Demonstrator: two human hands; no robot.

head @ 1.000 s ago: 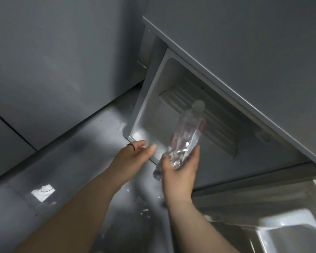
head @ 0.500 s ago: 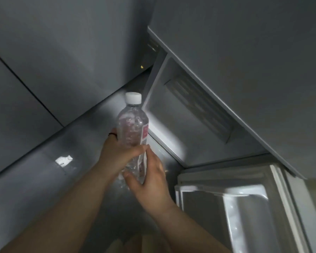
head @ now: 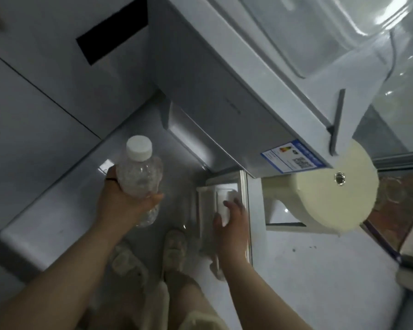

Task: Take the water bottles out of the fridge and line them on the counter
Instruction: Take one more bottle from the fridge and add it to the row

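Note:
A clear water bottle (head: 140, 173) with a white cap stands upright in my left hand (head: 122, 203), which is closed around its lower half, over the grey floor left of the fridge. My right hand (head: 233, 219) rests with its fingers spread on the top edge of the white lower fridge door (head: 221, 186), holding nothing. The grey fridge body (head: 224, 75) fills the upper middle. The counter is not in view.
Grey cabinet fronts (head: 45, 75) with dark cut-outs stand at the left. A round cream stool (head: 329, 194) sits right of the fridge door. My feet in sandals (head: 174, 248) are on the floor below the hands. A clear fridge shelf (head: 343, 32) shows at top right.
The bottle passed from my right hand to my left hand, which lifted it leftward. My right hand let go and moved to the lower fridge door. The view swung up and right.

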